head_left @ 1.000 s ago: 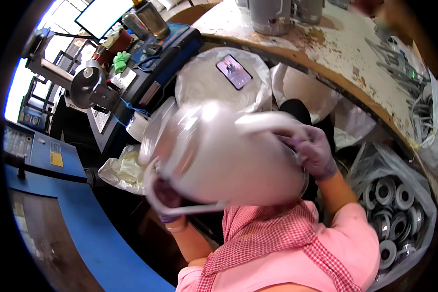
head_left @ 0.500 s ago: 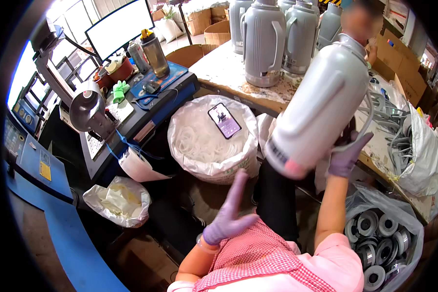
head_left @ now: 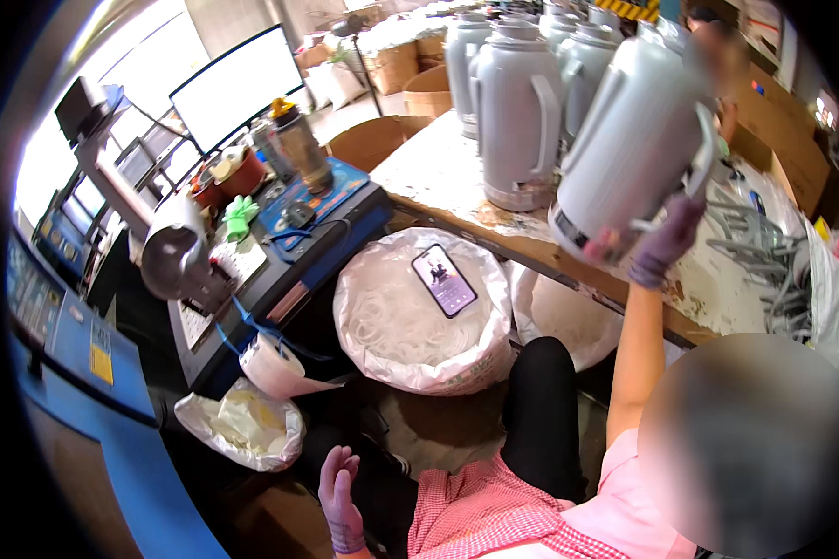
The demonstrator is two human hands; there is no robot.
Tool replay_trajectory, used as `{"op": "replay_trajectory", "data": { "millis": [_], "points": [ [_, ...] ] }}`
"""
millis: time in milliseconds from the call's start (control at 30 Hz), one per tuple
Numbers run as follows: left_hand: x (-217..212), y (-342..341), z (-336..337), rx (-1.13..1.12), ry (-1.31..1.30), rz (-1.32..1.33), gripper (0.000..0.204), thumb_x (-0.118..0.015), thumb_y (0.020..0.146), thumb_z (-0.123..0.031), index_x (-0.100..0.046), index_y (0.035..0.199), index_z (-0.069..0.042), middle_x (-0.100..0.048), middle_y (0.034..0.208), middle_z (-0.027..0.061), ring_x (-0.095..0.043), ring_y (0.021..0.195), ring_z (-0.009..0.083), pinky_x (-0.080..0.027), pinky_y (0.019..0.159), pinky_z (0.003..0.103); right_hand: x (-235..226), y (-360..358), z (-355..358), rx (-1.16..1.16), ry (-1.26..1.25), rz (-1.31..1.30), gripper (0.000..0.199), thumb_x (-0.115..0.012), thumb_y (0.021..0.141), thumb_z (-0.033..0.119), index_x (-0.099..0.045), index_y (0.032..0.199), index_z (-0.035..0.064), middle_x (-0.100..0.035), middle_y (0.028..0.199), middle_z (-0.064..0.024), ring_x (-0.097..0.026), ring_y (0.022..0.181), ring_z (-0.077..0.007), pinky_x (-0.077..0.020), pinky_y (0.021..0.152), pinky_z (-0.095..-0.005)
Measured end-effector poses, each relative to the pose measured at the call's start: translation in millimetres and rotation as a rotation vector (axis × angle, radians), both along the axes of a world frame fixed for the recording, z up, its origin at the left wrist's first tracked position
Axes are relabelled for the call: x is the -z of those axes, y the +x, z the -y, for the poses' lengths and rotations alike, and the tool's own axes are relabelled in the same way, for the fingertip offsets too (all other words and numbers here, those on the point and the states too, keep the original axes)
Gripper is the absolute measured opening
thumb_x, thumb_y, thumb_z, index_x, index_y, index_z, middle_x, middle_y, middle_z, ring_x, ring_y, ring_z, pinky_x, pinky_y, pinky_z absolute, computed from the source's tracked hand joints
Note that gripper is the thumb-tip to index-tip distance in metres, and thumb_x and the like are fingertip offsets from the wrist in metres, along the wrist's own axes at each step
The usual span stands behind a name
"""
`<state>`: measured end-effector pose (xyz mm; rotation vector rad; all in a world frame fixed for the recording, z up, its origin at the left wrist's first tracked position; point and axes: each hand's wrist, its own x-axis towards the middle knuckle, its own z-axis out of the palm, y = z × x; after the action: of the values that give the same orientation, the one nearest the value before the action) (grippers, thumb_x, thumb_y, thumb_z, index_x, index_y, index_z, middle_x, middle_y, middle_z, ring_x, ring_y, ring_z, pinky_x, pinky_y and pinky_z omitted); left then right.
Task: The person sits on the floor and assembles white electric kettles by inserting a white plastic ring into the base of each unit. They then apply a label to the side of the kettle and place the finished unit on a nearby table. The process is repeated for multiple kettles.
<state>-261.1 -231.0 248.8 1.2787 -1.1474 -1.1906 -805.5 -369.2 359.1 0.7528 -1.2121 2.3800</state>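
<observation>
Right hand: gloved in purple, raised at arm's length, fingers closed around the handle of the grey flask.
Grey flask: large, light grey, with a side handle; it was held tilted above the far edge of the table, its base toward the person.
Left hand: gloved in purple, low near the lap, fingers spread and released, holding nothing.
Table: a worn, paint-spattered top carrying the standing flasks.
Standing flasks: several of the same grey kind, upright in a group just left of the held one.
Sack of white rings: open, on the floor below the table edge, in front of the person's knee.
Phone: lay face up on the sack's contents, screen lit.
Blue machine: stood left of the sack, with a bottle and a green cloth on top.
Metal parts: piled on the table right of the held flask.
</observation>
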Motion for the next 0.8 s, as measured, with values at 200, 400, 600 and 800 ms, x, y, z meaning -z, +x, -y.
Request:
{"op": "replay_trajectory", "data": {
  "millis": [200,400,600,800],
  "points": [
    [6,-9,18,0.130,0.130,-0.021,0.045,-0.049,0.105,-0.022,-0.048,0.142,0.003,-0.055,0.139,0.0182,-0.056,0.123,0.0292,-0.046,0.108,0.041,37,-52,61,0.349,0.479,-0.622,0.035,-0.066,0.092,0.028,-0.066,0.111,-0.0011,-0.053,0.138,-0.0201,-0.049,0.127,-0.0360,-0.0398,0.107,-0.0415],
    [-16,-27,27,0.264,0.062,0.103,0.045,-0.050,0.104,-0.017,-0.046,0.143,0.006,-0.055,0.138,0.0188,-0.055,0.125,0.0287,-0.044,0.110,0.040,26,-126,78,0.463,1.001,-0.539,0.056,-0.069,0.083,0.049,-0.069,0.111,0.0002,-0.053,0.143,-0.0232,-0.052,0.128,-0.0389,-0.0405,0.110,-0.0461],
    [-9,-32,25,0.298,0.106,0.103,0.044,-0.051,0.104,-0.017,-0.047,0.142,0.006,-0.056,0.137,0.0171,-0.055,0.125,0.0273,-0.044,0.109,0.038,44,-223,7,0.765,1.313,-0.310,0.080,-0.074,0.074,0.056,-0.053,0.139,0.0141,-0.050,0.144,-0.0123,-0.041,0.138,-0.0315,-0.0311,0.113,-0.0532],
    [4,-36,34,0.374,0.148,0.254,0.043,-0.055,0.102,-0.015,-0.050,0.139,0.005,-0.058,0.136,0.0168,-0.057,0.122,0.0254,-0.045,0.108,0.037,67,-300,-78,0.835,2.088,-0.046,0.094,-0.066,0.082,0.060,-0.032,0.155,0.0112,-0.039,0.156,-0.0138,-0.033,0.146,-0.0368,-0.0229,0.117,-0.0572]
  ]
}}
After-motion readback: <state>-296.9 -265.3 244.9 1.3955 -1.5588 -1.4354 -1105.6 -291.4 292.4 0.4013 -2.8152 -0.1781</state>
